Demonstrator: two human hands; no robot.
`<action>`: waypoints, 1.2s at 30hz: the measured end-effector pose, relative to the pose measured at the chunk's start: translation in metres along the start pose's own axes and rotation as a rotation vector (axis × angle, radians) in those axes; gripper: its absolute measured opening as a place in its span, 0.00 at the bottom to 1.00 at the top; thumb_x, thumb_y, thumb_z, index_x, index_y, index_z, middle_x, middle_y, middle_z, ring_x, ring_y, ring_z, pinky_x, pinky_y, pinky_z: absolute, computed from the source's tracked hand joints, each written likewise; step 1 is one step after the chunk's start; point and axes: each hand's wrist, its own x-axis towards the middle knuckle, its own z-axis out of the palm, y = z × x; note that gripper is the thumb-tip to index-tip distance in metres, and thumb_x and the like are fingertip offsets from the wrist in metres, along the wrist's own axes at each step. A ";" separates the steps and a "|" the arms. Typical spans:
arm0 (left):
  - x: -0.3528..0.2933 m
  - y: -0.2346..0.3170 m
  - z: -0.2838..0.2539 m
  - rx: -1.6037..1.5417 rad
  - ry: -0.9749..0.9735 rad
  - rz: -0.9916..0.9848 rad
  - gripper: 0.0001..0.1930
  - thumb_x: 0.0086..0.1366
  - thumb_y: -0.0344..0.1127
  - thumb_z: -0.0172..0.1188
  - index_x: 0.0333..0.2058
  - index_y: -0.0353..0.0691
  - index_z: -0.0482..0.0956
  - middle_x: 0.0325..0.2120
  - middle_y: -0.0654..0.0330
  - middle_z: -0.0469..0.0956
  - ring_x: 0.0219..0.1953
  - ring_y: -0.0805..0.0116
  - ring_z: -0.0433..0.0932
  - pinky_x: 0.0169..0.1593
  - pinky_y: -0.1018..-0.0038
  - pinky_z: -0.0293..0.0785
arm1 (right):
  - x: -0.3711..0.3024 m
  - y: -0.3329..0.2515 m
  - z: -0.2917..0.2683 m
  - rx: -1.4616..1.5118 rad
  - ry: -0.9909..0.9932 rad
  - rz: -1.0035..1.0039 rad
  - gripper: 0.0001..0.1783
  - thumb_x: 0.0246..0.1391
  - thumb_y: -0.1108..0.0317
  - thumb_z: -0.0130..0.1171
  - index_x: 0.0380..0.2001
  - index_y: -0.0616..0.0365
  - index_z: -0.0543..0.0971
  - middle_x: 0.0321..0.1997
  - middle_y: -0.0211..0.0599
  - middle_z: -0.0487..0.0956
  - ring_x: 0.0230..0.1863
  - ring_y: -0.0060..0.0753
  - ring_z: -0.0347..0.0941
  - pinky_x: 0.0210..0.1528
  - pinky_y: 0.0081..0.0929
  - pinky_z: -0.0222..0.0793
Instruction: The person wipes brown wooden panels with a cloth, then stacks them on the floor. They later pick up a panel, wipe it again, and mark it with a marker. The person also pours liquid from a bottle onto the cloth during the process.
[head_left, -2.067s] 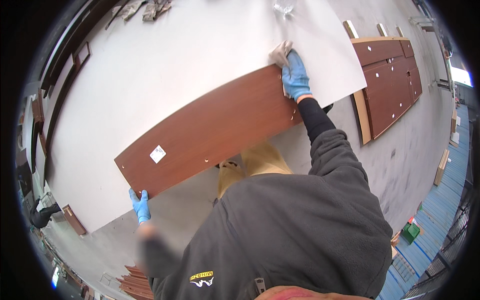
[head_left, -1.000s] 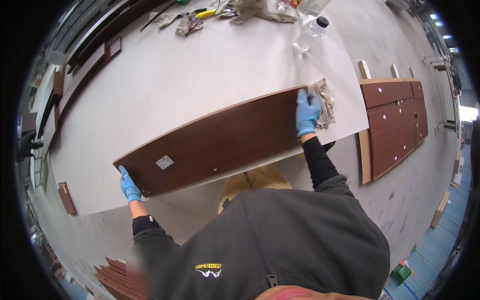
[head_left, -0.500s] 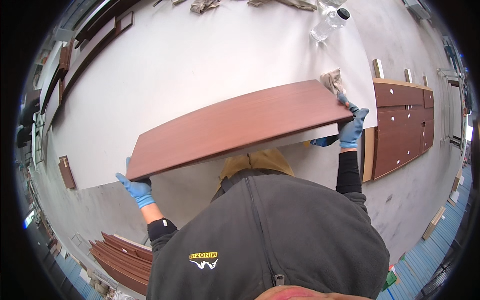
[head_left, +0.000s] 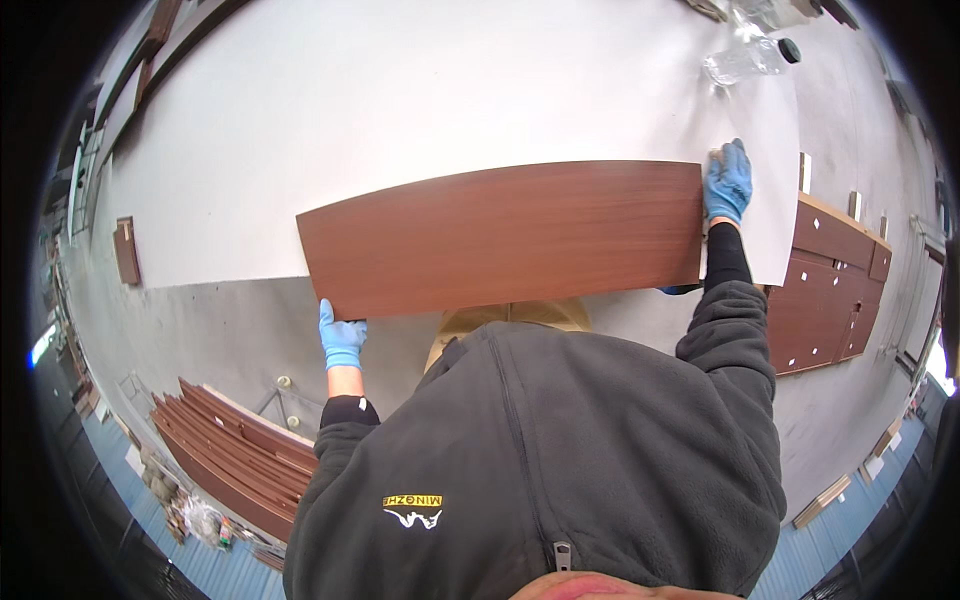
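A reddish-brown wooden board (head_left: 505, 240) lies lengthwise across the near edge of the white tabletop (head_left: 420, 90), its near side overhanging toward my body. My left hand (head_left: 342, 338), in a blue glove, grips its near left corner, thumb on the top face and the other fingers hidden beneath. Beyond the board's right end, my right hand (head_left: 728, 183), gloved too, reaches down to the tabletop. It covers the spot of a beige rag, of which only a sliver shows by the fingers; the rest is hidden under the hand.
Clear plastic bottles, one a dark-capped bottle (head_left: 750, 62), are at the far right. Brown panels (head_left: 825, 285) are stacked to the right, more brown boards (head_left: 235, 450) at the lower left. A small brown block (head_left: 127, 250) sits at the left; long brown strips (head_left: 165, 60) lie far left.
The board has come down flatter onto the tabletop edge. My right hand has let go of its right end and moved away from me onto the rag. My left hand keeps its corner.
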 end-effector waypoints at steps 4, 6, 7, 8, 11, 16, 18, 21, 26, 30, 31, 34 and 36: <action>-0.004 -0.002 0.002 0.057 -0.061 -0.016 0.33 0.74 0.53 0.67 0.71 0.46 0.72 0.71 0.55 0.73 0.72 0.49 0.70 0.74 0.45 0.68 | 0.022 0.010 -0.033 0.231 -0.098 0.438 0.25 0.74 0.55 0.58 0.64 0.62 0.80 0.65 0.56 0.82 0.65 0.59 0.80 0.68 0.42 0.74; -0.008 -0.001 0.001 0.067 -0.028 -0.011 0.32 0.74 0.52 0.67 0.70 0.46 0.72 0.70 0.55 0.74 0.72 0.49 0.71 0.75 0.45 0.67 | 0.017 -0.007 -0.061 0.350 -0.100 0.472 0.28 0.74 0.54 0.60 0.67 0.64 0.78 0.65 0.55 0.84 0.64 0.50 0.81 0.67 0.37 0.75; -0.010 0.001 0.001 0.077 -0.015 -0.007 0.32 0.73 0.52 0.67 0.70 0.46 0.72 0.69 0.55 0.74 0.72 0.49 0.71 0.75 0.45 0.67 | 0.006 -0.025 -0.074 0.445 -0.096 0.480 0.30 0.74 0.54 0.60 0.68 0.65 0.77 0.64 0.54 0.84 0.64 0.47 0.81 0.66 0.36 0.75; -0.011 0.004 0.000 0.060 -0.011 0.028 0.30 0.74 0.48 0.67 0.69 0.45 0.73 0.68 0.55 0.74 0.71 0.50 0.71 0.75 0.45 0.66 | -0.006 -0.045 -0.082 0.402 -0.112 0.463 0.29 0.74 0.55 0.61 0.68 0.65 0.77 0.63 0.51 0.85 0.63 0.41 0.82 0.64 0.33 0.76; -0.010 0.019 -0.004 0.197 -0.172 0.061 0.27 0.75 0.43 0.67 0.68 0.44 0.74 0.67 0.55 0.75 0.70 0.51 0.72 0.76 0.46 0.66 | -0.025 -0.103 -0.099 0.633 -0.048 0.713 0.27 0.73 0.58 0.65 0.67 0.63 0.79 0.60 0.41 0.86 0.53 0.26 0.83 0.55 0.25 0.80; 0.004 0.034 -0.013 0.281 -0.236 -0.051 0.27 0.77 0.43 0.65 0.69 0.40 0.73 0.68 0.53 0.75 0.71 0.50 0.72 0.77 0.45 0.66 | 0.024 -0.114 -0.184 0.814 0.491 0.593 0.23 0.74 0.64 0.63 0.63 0.69 0.80 0.56 0.47 0.86 0.50 0.33 0.83 0.55 0.28 0.82; 0.007 0.036 -0.016 0.291 -0.255 -0.078 0.28 0.76 0.43 0.66 0.69 0.38 0.73 0.69 0.52 0.74 0.72 0.50 0.71 0.77 0.45 0.65 | 0.036 -0.111 -0.229 0.950 0.463 0.532 0.22 0.75 0.62 0.63 0.64 0.65 0.81 0.57 0.48 0.86 0.53 0.35 0.83 0.60 0.32 0.81; 0.009 0.037 -0.016 0.235 -0.304 -0.132 0.30 0.76 0.43 0.67 0.70 0.36 0.71 0.69 0.52 0.73 0.72 0.49 0.70 0.78 0.45 0.63 | 0.035 -0.128 -0.219 0.485 0.302 0.251 0.26 0.75 0.54 0.62 0.65 0.61 0.81 0.62 0.48 0.85 0.62 0.38 0.82 0.69 0.34 0.75; 0.006 0.043 -0.014 0.282 -0.318 -0.186 0.31 0.75 0.43 0.68 0.70 0.36 0.70 0.69 0.51 0.73 0.72 0.49 0.70 0.79 0.44 0.63 | -0.048 -0.180 -0.085 0.273 0.034 0.399 0.27 0.69 0.49 0.64 0.60 0.58 0.82 0.67 0.53 0.81 0.72 0.51 0.74 0.75 0.42 0.69; 0.006 0.040 -0.012 0.296 -0.371 -0.149 0.31 0.76 0.44 0.67 0.70 0.37 0.70 0.69 0.52 0.73 0.72 0.49 0.70 0.79 0.44 0.63 | -0.072 -0.252 -0.021 -0.143 0.075 0.255 0.22 0.68 0.53 0.57 0.56 0.55 0.81 0.63 0.56 0.80 0.67 0.64 0.73 0.74 0.56 0.64; 0.004 0.039 -0.012 0.316 -0.377 -0.146 0.31 0.76 0.44 0.67 0.70 0.37 0.70 0.69 0.52 0.73 0.72 0.49 0.70 0.78 0.44 0.63 | -0.065 -0.284 -0.009 0.158 -0.095 0.258 0.27 0.69 0.53 0.54 0.61 0.61 0.79 0.65 0.59 0.79 0.68 0.66 0.72 0.77 0.56 0.61; 0.001 0.040 -0.007 0.384 -0.352 -0.126 0.37 0.78 0.59 0.58 0.74 0.39 0.66 0.72 0.50 0.69 0.74 0.49 0.67 0.79 0.46 0.61 | -0.077 -0.442 0.007 0.058 -0.060 -0.234 0.32 0.67 0.58 0.55 0.67 0.67 0.75 0.68 0.60 0.78 0.72 0.59 0.72 0.78 0.53 0.62; -0.004 0.043 -0.003 0.331 -0.386 -0.179 0.42 0.78 0.67 0.52 0.76 0.40 0.63 0.74 0.50 0.66 0.75 0.49 0.66 0.80 0.48 0.60 | -0.102 -0.555 -0.005 0.410 -0.160 -0.375 0.35 0.59 0.63 0.58 0.68 0.68 0.73 0.64 0.57 0.78 0.69 0.57 0.74 0.75 0.53 0.65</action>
